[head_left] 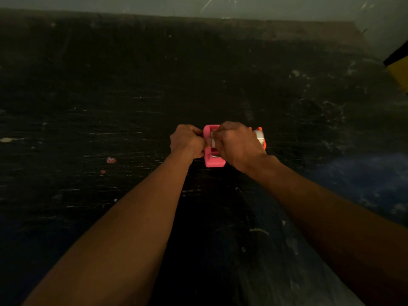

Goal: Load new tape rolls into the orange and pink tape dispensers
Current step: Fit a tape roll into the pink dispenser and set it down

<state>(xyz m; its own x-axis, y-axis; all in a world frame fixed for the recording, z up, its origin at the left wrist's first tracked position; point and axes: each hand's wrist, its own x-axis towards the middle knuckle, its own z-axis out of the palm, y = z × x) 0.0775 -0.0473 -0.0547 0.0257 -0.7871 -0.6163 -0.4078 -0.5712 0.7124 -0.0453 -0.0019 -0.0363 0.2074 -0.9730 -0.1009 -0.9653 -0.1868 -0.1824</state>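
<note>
On the scuffed black table — left hand and right hand, fingers curled closed, grip the pink tape dispenser; orange tape dispenser just beside.

Table open all round; orange dispenser crowds pink dispenser on right.

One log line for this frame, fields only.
stage: loading pink tape dispenser | left hand: on its left side | right hand: over its top | orange tape dispenser: behind right hand, roll seated | surface: dark table
</note>
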